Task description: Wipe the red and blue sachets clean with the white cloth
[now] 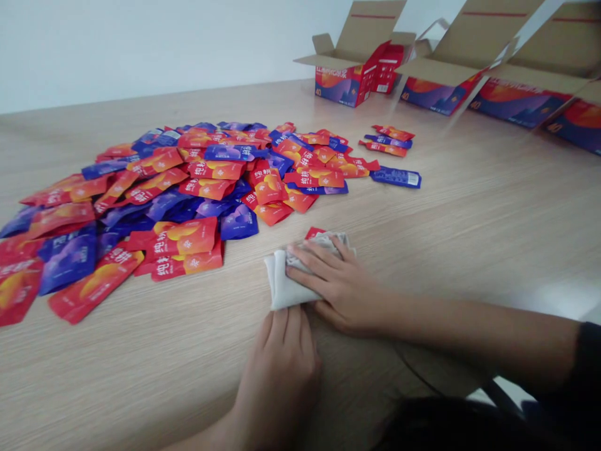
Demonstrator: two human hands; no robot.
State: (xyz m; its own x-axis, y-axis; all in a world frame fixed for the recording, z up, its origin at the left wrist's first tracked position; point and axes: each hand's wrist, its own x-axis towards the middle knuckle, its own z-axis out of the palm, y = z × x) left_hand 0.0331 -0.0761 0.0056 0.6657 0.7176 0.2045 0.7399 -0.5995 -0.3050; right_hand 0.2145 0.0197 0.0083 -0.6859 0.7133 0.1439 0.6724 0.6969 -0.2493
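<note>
A folded light grey cloth (293,292) lies on the table in front of me. My right hand (345,285) rests on top of it from the right, fingers spread and laid flat. From the near side, my left hand (284,360) reaches the cloth's lower edge with its fingers together, fingertips at the edge; its thumb is hidden. A small red corner (313,232) shows just behind the cloth; what it belongs to is covered. Left of the cloth, a pair of red-orange sachets (188,247) overlap at the front of a large pile.
The pile of red and blue sachets (211,169) spreads across the table's left and middle. Several sachets (387,141) lie apart to its right, near a blue sachet (397,176). Open printed cartons (338,84) line the back right. A pale wall (141,44) stands behind.
</note>
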